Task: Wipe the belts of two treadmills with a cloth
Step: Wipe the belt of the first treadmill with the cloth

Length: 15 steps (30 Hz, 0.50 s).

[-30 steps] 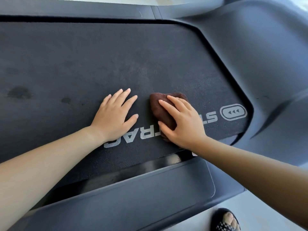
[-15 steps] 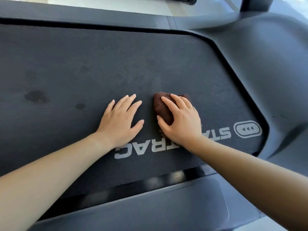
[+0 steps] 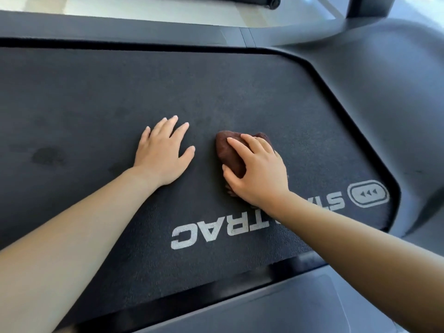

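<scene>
A dark treadmill belt (image 3: 168, 87) with white lettering fills most of the view. My right hand (image 3: 258, 171) presses a bunched brown cloth (image 3: 228, 152) onto the belt's middle, fingers curled over it. To the left of the cloth, my left hand (image 3: 163, 152) lies flat on the belt, palm down, fingers spread, holding nothing. Dark damp spots (image 3: 48, 156) mark the belt at the left.
Grey side rails run along the far edge (image 3: 120, 27) and the near edge (image 3: 288, 304). The treadmill's grey motor hood (image 3: 384, 92) rises at the right. Pale floor and the base of another machine (image 3: 274, 1) show beyond the far rail.
Both hands have slid away from me across the belt, off the lettering, with the cloth still under my right hand. The view has shifted so that more of the far rail shows.
</scene>
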{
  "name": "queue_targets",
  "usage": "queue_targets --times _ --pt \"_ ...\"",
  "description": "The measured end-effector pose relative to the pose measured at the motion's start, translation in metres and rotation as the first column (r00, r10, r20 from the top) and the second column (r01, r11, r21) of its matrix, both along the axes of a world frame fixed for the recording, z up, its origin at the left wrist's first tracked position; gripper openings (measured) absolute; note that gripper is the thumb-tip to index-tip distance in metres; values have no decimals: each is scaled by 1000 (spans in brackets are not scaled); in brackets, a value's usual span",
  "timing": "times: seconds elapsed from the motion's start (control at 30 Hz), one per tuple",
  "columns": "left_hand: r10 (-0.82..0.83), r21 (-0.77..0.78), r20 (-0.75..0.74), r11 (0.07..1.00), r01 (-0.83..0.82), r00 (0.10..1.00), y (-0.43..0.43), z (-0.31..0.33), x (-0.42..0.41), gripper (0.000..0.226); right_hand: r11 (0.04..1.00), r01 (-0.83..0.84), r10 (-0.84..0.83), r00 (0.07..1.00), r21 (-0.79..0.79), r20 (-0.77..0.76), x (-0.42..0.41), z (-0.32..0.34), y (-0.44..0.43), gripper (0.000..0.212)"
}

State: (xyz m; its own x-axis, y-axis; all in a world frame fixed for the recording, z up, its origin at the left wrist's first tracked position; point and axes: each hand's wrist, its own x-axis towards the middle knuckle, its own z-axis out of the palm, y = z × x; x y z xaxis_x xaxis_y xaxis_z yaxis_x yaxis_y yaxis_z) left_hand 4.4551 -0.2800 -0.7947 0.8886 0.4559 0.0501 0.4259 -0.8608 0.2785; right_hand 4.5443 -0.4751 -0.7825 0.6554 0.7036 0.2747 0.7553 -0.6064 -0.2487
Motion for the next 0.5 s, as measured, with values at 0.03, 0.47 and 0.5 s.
queue_targets --times 0.03,0.47,0.5 --pt "-6 0 0 1000 6 1000 1 0 4 59 1000 17 -17 1000 5 -4 4 0 7 57" --pt "-30 5 4 1000 30 1000 19 -2 60 61 998 55 -55 999 -7 0 130 -3 108 58" --pt "-22 9 15 1000 22 1000 19 -3 60 61 999 48 -48 999 -16 -6 143 -2 115 59"
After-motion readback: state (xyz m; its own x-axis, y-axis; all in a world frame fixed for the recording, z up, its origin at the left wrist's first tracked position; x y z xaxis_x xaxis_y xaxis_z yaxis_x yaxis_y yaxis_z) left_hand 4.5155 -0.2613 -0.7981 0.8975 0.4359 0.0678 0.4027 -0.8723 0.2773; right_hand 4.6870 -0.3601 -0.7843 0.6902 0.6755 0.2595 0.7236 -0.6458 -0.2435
